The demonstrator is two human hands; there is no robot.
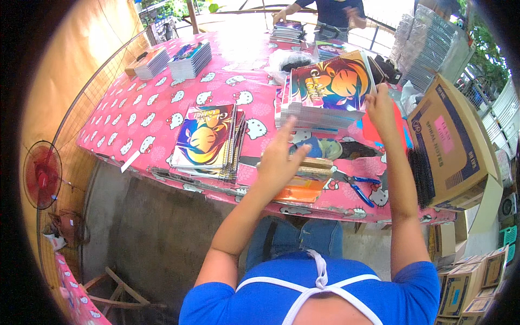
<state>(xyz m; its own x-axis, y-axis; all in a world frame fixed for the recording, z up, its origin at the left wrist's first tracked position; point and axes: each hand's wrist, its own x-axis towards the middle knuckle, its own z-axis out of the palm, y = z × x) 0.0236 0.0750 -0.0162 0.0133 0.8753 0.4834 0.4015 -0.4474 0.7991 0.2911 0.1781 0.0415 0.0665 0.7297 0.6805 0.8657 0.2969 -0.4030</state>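
The right hand (381, 108) reaches to the far right of the table, its fingers (374, 96) bent against the right edge of the top notebook (331, 80) on a tall stack of spiral notebooks (317, 114); whether they pinch the cover or only press it cannot be told. That cover is a bright cartoon print in orange, purple and yellow. The left hand (281, 157) hovers nearer, fingers spread wide and holding nothing, just above a wooden block (317, 165) and an orange folder (298, 192) lying at the near table edge.

Right of the block lie blue-handled pliers (360, 189), and beyond them a row of black spiral binding coils (420, 179). To the left sits a second, lower stack of notebooks (208, 141) with the same kind of cartoon cover. All rest on a pink tablecloth (146, 114) printed with white cat faces.

At the right stands an open brown cardboard box (452, 143) with a pink rectangular label on its side; its contents are hidden. More small brown cartons (471, 281) are piled on the floor near right. Far left on the table are two more piles of books (173, 59). Another person (330, 11) stands at the far end, hands on another pile. A red fan (40, 173) stands at the left.
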